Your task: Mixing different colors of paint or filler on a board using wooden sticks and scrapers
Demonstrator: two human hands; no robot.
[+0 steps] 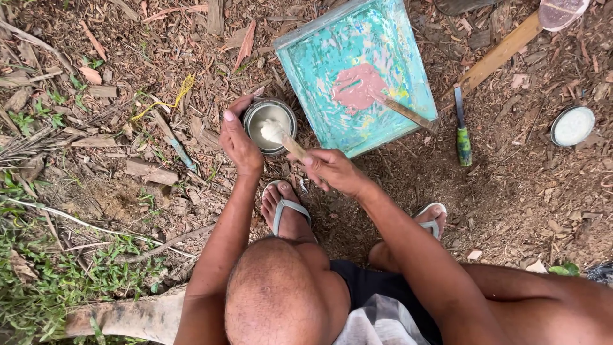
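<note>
My left hand (237, 139) grips the side of a small round tin (255, 114) of white paste standing on the ground. A flat wooden stick (292, 147) is clasped in my right hand (333, 170); its tip, loaded with white paste (272, 131), sits over the tin's mouth. Just right of the tin lies a teal-smeared square board (383, 48) with a pink blob (356, 85) in its middle. A second wooden stick (408, 114) rests on the board with its end in the pink blob.
A knife with a green handle (462, 133) lies right of the board, and a round lid (573, 126) farther right. A wooden plank (499, 54) runs toward the top right. Feet in sandals (285, 207) stand on bark-strewn ground; grass (38, 281) grows at the left.
</note>
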